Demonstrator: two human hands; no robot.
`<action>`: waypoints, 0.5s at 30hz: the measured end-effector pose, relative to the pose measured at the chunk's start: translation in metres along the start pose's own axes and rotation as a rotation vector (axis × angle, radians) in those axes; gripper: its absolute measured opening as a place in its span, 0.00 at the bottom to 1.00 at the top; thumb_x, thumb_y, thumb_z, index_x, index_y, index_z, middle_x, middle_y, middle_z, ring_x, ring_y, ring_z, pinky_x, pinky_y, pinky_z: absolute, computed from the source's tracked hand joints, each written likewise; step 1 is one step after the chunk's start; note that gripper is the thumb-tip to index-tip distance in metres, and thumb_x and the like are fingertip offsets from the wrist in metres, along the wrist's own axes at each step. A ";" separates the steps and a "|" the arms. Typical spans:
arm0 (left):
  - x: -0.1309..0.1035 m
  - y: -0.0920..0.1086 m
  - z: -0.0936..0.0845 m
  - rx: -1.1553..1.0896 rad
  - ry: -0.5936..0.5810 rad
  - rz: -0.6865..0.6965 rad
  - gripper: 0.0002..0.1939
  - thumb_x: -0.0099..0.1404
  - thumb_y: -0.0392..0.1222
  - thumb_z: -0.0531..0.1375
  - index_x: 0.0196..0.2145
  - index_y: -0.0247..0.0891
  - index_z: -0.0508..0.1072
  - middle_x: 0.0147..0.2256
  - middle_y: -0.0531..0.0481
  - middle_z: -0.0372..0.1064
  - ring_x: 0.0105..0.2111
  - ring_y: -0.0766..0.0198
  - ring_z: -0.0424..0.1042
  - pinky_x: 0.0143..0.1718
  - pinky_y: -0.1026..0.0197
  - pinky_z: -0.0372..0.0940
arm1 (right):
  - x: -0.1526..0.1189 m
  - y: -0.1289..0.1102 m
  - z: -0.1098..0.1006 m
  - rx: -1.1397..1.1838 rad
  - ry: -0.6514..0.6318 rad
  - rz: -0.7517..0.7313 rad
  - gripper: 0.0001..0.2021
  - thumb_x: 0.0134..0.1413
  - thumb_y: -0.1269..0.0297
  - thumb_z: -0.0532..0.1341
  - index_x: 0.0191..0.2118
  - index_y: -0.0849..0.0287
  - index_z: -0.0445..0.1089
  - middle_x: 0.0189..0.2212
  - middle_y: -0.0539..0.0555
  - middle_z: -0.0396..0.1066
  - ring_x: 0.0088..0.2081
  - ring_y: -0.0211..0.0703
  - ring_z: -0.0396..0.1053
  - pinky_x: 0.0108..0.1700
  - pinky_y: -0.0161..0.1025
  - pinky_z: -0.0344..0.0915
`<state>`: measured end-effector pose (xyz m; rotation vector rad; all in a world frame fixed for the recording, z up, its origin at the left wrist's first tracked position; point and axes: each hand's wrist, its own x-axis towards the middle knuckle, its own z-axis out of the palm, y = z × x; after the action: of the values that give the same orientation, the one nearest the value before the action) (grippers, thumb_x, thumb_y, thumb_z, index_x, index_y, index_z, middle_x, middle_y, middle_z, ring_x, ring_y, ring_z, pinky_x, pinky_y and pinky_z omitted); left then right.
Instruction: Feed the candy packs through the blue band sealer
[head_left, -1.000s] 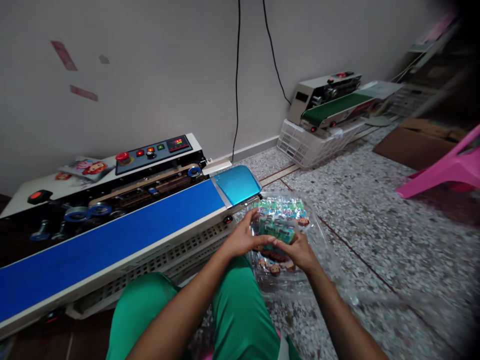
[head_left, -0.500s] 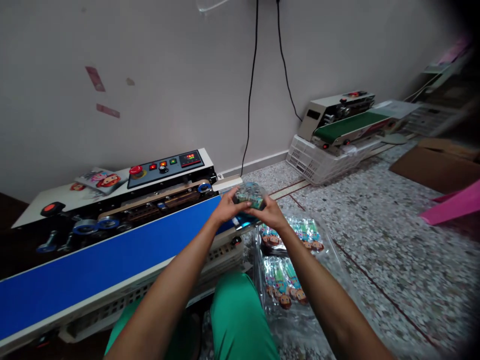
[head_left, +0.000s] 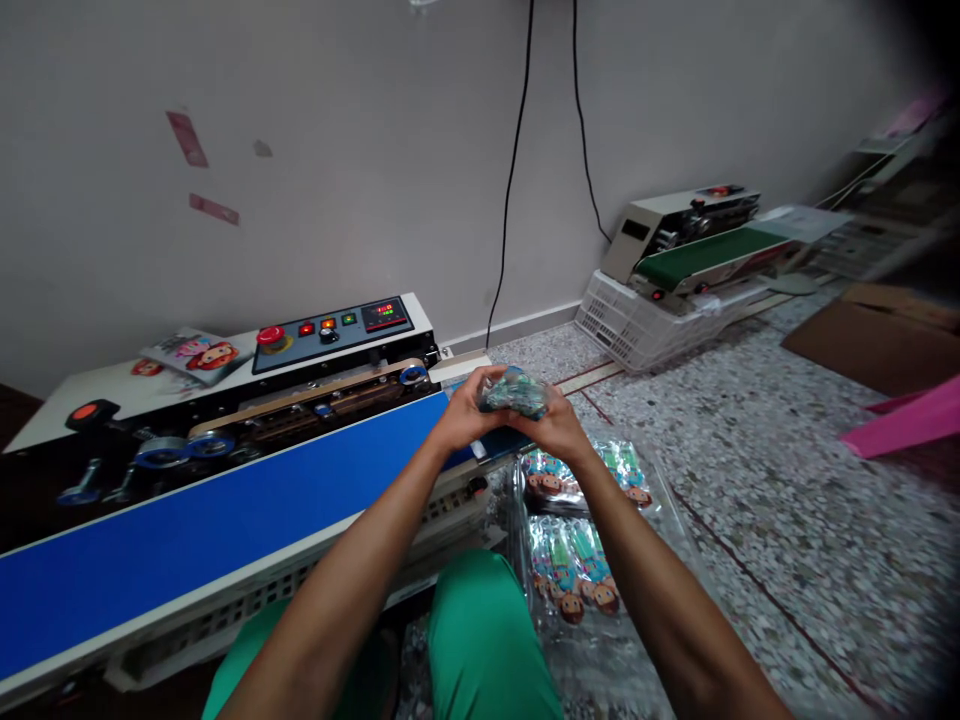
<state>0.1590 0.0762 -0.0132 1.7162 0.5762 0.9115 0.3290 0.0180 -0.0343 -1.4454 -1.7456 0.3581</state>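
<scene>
Between both hands is a shiny clear plastic packet with blue-green contents, held just past the far right end of the blue conveyor belt. My left hand is closed around its left side. Gripping the other side is my right hand, its thumb toward the middle. What exactly the packet contains is too blurred to tell. Below my right forearm, clear plastic sheeting holds printed packets with doll-like figures, laid in two groups on the floor.
Beside the belt stands the sealing machine's control panel with lit buttons and a red knob. Printed packets lie on its housing. A second machine with a green belt rests on a white crate. Cardboard lies at right.
The packet has been lifted and turned slightly in my hands, which have shifted a little to the right. The view has moved slightly as well.
</scene>
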 end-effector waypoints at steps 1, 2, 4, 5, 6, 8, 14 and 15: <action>-0.001 -0.001 0.000 -0.007 -0.003 -0.011 0.34 0.45 0.38 0.69 0.51 0.35 0.65 0.47 0.43 0.68 0.46 0.57 0.68 0.49 0.58 0.61 | -0.002 0.001 0.001 -0.009 -0.004 0.006 0.20 0.45 0.52 0.65 0.45 0.54 0.70 0.41 0.53 0.73 0.46 0.50 0.68 0.51 0.49 0.61; -0.001 -0.003 -0.001 -0.009 -0.012 -0.029 0.36 0.43 0.37 0.70 0.51 0.34 0.65 0.47 0.43 0.68 0.46 0.57 0.68 0.49 0.57 0.61 | -0.003 0.002 0.001 -0.009 -0.014 0.011 0.21 0.44 0.52 0.66 0.45 0.54 0.70 0.41 0.53 0.73 0.45 0.51 0.68 0.50 0.49 0.61; -0.001 -0.004 -0.002 -0.014 -0.020 -0.060 0.33 0.43 0.38 0.70 0.48 0.33 0.67 0.45 0.43 0.70 0.43 0.57 0.70 0.48 0.56 0.62 | -0.004 0.001 0.002 0.028 -0.019 0.025 0.20 0.44 0.52 0.66 0.44 0.55 0.71 0.40 0.53 0.73 0.43 0.50 0.69 0.48 0.48 0.63; 0.000 -0.002 -0.003 -0.019 -0.012 -0.061 0.30 0.44 0.38 0.69 0.46 0.33 0.69 0.43 0.44 0.71 0.42 0.58 0.70 0.47 0.56 0.62 | -0.003 -0.002 0.002 0.063 -0.007 0.042 0.19 0.45 0.52 0.65 0.43 0.55 0.71 0.40 0.53 0.73 0.42 0.49 0.70 0.47 0.46 0.63; 0.003 0.003 -0.003 -0.025 -0.001 -0.054 0.26 0.46 0.39 0.69 0.44 0.33 0.70 0.41 0.45 0.72 0.41 0.58 0.71 0.47 0.56 0.63 | -0.001 -0.006 0.001 0.104 0.011 0.066 0.18 0.46 0.53 0.64 0.42 0.55 0.71 0.38 0.52 0.74 0.40 0.47 0.70 0.45 0.44 0.65; 0.011 0.022 -0.006 -0.038 0.014 -0.035 0.19 0.48 0.41 0.68 0.39 0.32 0.72 0.36 0.47 0.73 0.37 0.60 0.71 0.45 0.57 0.64 | 0.006 -0.020 -0.007 0.172 0.068 0.112 0.17 0.46 0.53 0.64 0.41 0.56 0.72 0.35 0.51 0.74 0.36 0.45 0.71 0.40 0.42 0.66; 0.041 0.088 -0.019 -0.147 -0.027 0.068 0.21 0.47 0.41 0.69 0.39 0.33 0.72 0.34 0.50 0.73 0.34 0.62 0.72 0.40 0.58 0.66 | 0.036 -0.066 -0.044 0.227 0.204 0.054 0.20 0.43 0.53 0.66 0.42 0.57 0.70 0.34 0.51 0.73 0.34 0.43 0.71 0.39 0.42 0.67; 0.041 0.087 -0.021 -0.163 -0.047 0.068 0.22 0.48 0.42 0.69 0.40 0.33 0.72 0.35 0.50 0.73 0.35 0.62 0.72 0.40 0.58 0.66 | 0.036 -0.065 -0.046 0.223 0.193 0.051 0.20 0.43 0.53 0.67 0.42 0.57 0.70 0.35 0.52 0.73 0.35 0.44 0.71 0.40 0.42 0.67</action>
<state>0.1619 0.0910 0.0840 1.6139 0.4035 0.9371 0.3185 0.0191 0.0523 -1.3191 -1.4684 0.4120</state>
